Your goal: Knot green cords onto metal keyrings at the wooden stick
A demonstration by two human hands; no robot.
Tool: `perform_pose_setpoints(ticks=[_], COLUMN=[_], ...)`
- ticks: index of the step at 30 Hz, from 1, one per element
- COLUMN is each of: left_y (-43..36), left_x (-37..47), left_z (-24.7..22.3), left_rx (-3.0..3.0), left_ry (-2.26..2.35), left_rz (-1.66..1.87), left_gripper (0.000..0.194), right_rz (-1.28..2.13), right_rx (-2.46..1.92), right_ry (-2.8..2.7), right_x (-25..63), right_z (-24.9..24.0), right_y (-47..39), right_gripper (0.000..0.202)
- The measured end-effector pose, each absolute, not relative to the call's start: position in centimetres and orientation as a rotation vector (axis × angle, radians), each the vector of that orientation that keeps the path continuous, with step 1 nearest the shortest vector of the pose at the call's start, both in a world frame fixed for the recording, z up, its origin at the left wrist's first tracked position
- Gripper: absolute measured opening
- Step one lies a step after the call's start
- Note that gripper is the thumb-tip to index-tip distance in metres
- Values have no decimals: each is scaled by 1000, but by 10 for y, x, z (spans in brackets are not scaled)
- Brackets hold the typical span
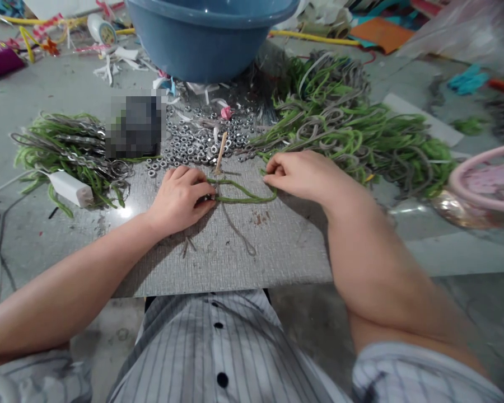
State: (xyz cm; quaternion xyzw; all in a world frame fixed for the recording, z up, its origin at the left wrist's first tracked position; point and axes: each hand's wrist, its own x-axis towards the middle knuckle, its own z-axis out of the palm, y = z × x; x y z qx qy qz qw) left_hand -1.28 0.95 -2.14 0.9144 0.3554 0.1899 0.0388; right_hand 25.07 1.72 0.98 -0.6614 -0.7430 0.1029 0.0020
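A green cord point(246, 198) lies in a narrow loop on the grey textured board point(294, 246). My left hand point(182, 196) is closed on the cord's left end, with small dark pieces at the fingertips. My right hand point(298, 174) pinches the cord at its right end. Between the hands, just beyond the loop, a thin wooden stick point(222, 151) stands tilted. A thin grey cord point(239, 232) trails toward me from near my left fingertips. Many metal nuts point(185, 140) are scattered beyond my hands.
Green and grey cords point(344, 123) are heaped at the right; a smaller bundle point(63, 143) lies left beside a white charger point(71, 187) with a cable. A blue basin point(210, 42) stands at the back. A pink-rimmed item point(457, 176) sits at the right edge.
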Motion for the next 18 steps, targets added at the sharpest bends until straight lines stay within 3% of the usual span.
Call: perform_pose_setpoints(ticks=[11, 14, 18], left_y=[9, 9, 9], left_x=[-13, -13, -13], left_z=[-19, -18, -18], left_rx=[2785, 2780, 2777], left_ry=[1098, 1099, 1099], left_rz=[529, 509, 511], left_gripper=[19, 19, 19], right_rz=[162, 397, 785], right_rx=[-1827, -1636, -1422], right_ry=[-2032, -1789, -1499], right_x=[231, 230, 229], right_z=[-7, -15, -23], right_y=[19, 21, 25], right_gripper=[10, 9, 24])
